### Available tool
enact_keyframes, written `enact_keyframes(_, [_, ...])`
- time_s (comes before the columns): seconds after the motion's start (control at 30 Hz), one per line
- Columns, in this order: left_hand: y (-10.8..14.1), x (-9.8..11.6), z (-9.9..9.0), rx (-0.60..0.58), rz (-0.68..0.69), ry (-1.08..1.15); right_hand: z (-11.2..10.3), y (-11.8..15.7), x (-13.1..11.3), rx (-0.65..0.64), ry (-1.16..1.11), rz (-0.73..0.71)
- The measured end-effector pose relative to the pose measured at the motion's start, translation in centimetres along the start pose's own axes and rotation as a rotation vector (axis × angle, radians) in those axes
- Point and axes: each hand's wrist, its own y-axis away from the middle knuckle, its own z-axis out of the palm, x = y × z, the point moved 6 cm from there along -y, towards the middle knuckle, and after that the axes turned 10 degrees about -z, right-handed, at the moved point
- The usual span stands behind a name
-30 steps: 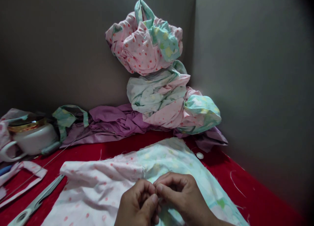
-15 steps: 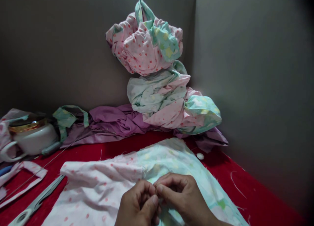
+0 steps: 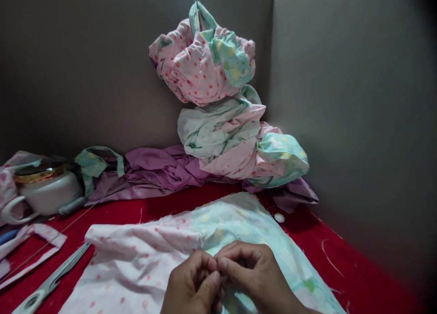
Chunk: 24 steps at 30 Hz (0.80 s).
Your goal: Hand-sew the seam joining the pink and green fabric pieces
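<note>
Two bare hands work close together over a patterned cloth [image 3: 119, 259] in the lower center of the frame, the left hand [image 3: 191, 284] and right hand [image 3: 261, 275] nearly touching, thumbs and fingers pinched together. What lies between the fingertips is too small to tell. The cloth's pink dotted part meets its mint part [image 3: 239, 218] just beyond the fingers, and the two appear joined there — though the frayed outer edges look raw, and how much remains cannot be judged.

The cloth spreads over a red surface [image 3: 362, 277], its far corner reaching toward purple fabric [image 3: 164, 168] and heaped printed garments [image 3: 228, 136]. At right, a band of red with loose thread [image 3: 330, 259] and a small white disc [image 3: 279, 218] separates cloth from gray wall [image 3: 341, 100], offering the right hand some sideways room. The left side is tighter — scissors [image 3: 51, 284] lie beside the cloth's edge, with a lidded white mug [image 3: 51, 193] farther back.
</note>
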Motion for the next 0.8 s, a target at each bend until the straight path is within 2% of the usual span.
enact_keyframes(0.33, [-0.02, 0.14, -0.05, -0.024, 0.001, -0.048, -0.14, 0.03, 0.64, 0.016, 0.007, -0.012])
enact_keyframes(0.63, [0.20, 0.43, 0.00, 0.005, 0.020, -0.035, 0.01, 0.12, -0.11, -0.021, 0.004, 0.016])
enact_keyframes(0.8, [0.07, 0.03, 0.06, -0.036, -0.003, -0.032, 0.05, 0.02, -0.19, -0.025, 0.006, 0.029])
